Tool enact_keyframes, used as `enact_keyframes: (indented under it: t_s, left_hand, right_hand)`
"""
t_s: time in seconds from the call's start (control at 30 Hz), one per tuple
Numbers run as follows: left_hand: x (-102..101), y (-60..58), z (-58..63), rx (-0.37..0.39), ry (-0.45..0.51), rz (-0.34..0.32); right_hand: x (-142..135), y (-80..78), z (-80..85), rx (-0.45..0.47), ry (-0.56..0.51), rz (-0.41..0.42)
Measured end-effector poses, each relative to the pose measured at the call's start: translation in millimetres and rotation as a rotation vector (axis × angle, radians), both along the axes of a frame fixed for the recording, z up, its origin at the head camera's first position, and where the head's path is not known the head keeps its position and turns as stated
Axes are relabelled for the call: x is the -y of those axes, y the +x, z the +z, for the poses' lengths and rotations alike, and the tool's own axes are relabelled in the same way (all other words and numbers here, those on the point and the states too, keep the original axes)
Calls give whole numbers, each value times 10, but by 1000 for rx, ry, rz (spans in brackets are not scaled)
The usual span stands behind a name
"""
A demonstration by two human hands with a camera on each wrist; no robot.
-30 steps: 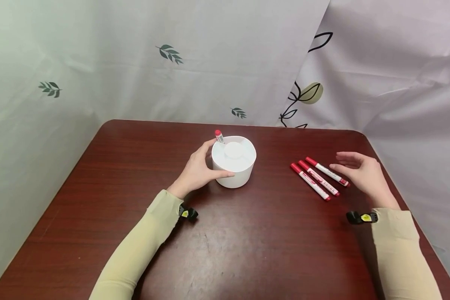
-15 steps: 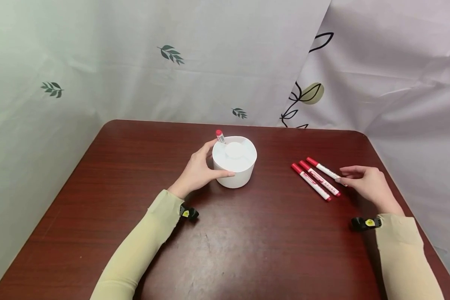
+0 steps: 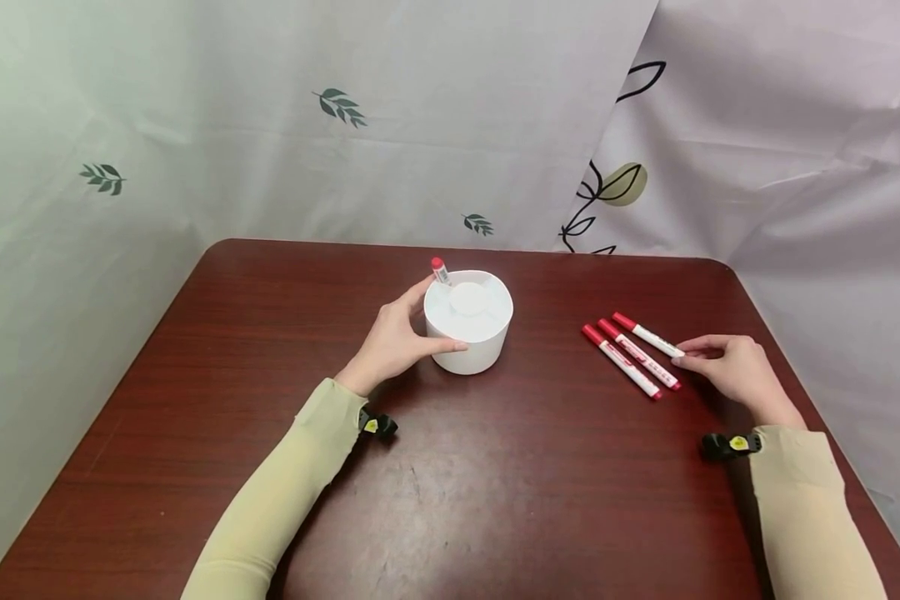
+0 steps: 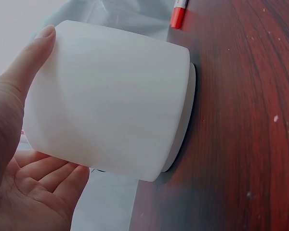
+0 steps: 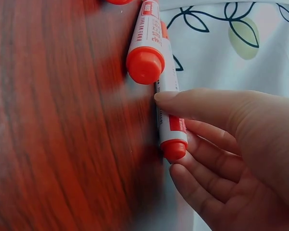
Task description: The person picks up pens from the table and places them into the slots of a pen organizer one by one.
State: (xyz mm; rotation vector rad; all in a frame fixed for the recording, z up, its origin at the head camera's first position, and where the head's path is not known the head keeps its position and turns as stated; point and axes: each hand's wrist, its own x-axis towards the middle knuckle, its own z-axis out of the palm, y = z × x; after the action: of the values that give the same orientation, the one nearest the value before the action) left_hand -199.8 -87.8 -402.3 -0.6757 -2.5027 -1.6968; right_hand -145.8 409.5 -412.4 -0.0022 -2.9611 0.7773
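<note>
Cupping container (image 3: 480,352), left grip (image 3: 393,342) wide, right grip (image 3: 738,373) pinching marker (image 3: 651,337)

Reads as a makeshift tabletop recording booth; can't tell if the building is home, lab or office. Evidence: pale, wrinkled sheet (image 3: 217,75) hung along left and back of the table (image 3: 465,492), another sheet (image 3: 780,167) on the right. Prints are household-curtain type: leaf sprigs (image 3: 339,107), black-line vine (image 3: 622,185). Table is dark red-brown woodgrain, rounded far corners, desk-like. Black wrist gear (image 3: 377,426) at both cuffs fits an instrumented setup. Markers (image 3: 640,355) and white tub (image 3: 477,358) are ordinary desk stuff.
</note>
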Motion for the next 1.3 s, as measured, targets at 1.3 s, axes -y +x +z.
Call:
enact_keyframes:
  t_s: [1.3]
  left_hand:
    - [-1, 12, -14, 14, 31, -11]
  right_hand:
    - [532, -21, 439, -179, -403, -37]
